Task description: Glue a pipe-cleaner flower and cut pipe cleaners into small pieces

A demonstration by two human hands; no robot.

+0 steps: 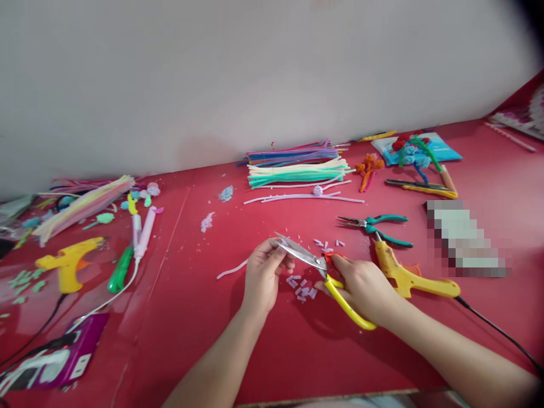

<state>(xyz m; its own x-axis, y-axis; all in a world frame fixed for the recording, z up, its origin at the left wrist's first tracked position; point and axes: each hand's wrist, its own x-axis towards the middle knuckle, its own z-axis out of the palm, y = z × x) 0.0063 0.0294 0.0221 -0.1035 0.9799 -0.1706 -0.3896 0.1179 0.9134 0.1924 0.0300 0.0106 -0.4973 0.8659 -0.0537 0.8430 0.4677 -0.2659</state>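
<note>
Right hand [361,286]: grip closed round the yellow-handled scissors [317,263], just left of the teal pliers [376,224]. Left hand [263,272] pinches, apparently, a pale stub [279,245] at the blade tips. Judged step: snipping; cut bits [302,289] lie lower-left of the pliers. The next cut calls for fingertips kept clear.

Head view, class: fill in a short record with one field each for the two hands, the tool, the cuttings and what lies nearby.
left hand: fingertips pinched at the blade tips; what they hold is too small to tell
right hand: grips the yellow handles of the scissors
cut pieces: short lilac bits, scattered on the table under the blades
table: red
pliers: teal handles, lying behind the right hand
glue gun: yellow, corded, just right of the right hand
pipe cleaners: stacked bundle near the wall
</note>
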